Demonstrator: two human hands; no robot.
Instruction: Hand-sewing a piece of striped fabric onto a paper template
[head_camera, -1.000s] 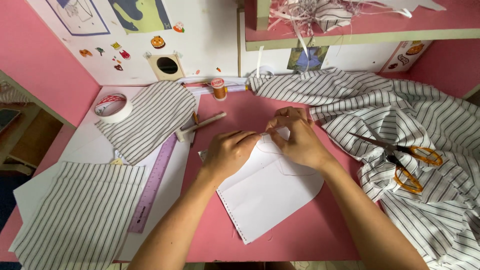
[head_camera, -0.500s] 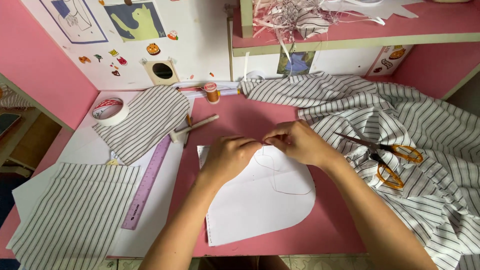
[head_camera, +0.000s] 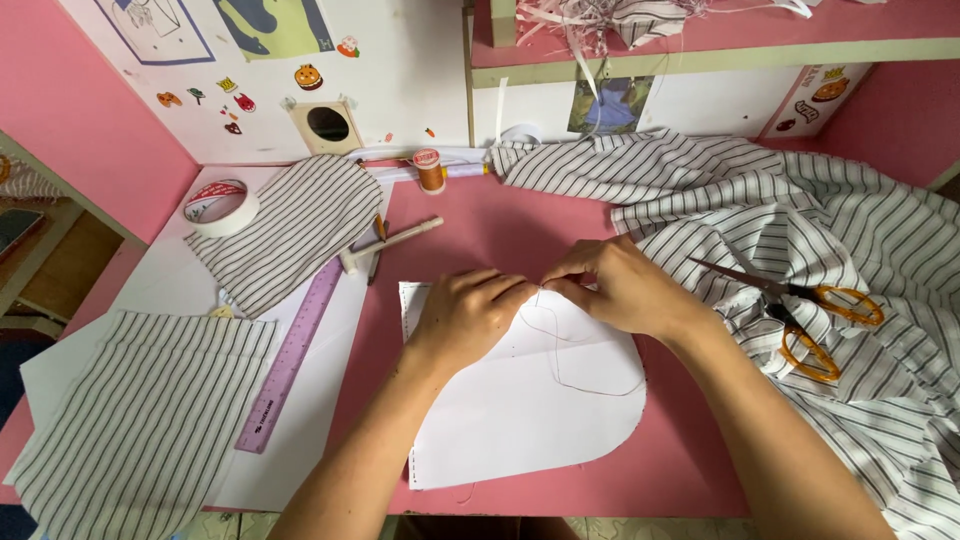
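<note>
The left hand (head_camera: 468, 318) and the right hand (head_camera: 612, 290) meet at the top edge of a white paper shape w/ one round end (head_camera: 525, 410). It lies flat on the pink table (head_camera: 500, 225), right in front of the person. Both hands have fingers pressed together, pinching a small bit at the paper's top edge, so it looks like they grip it tight to keep it from sliding. What is between the fingertips is too small to tell. A thin dark thread (head_camera: 570, 365) loops over the paper just below the hands.

To the right lies a big heap of white cloth w/ dark stripes (head_camera: 800, 210), and orange-handled scissors (head_camera: 810, 310) rest on top of it, near the right hand, easy to grab. To the left lie a purple plastic ruler (head_camera: 292, 355), a curved striped cloth piece (head_camera: 290, 225) and a bigger striped piece (head_camera: 140, 420) on white paper sheets. A roll of white tape (head_camera: 220, 205) and an orange thread spool (head_camera: 430, 170) sit farther back, well apart from the hands.
</note>
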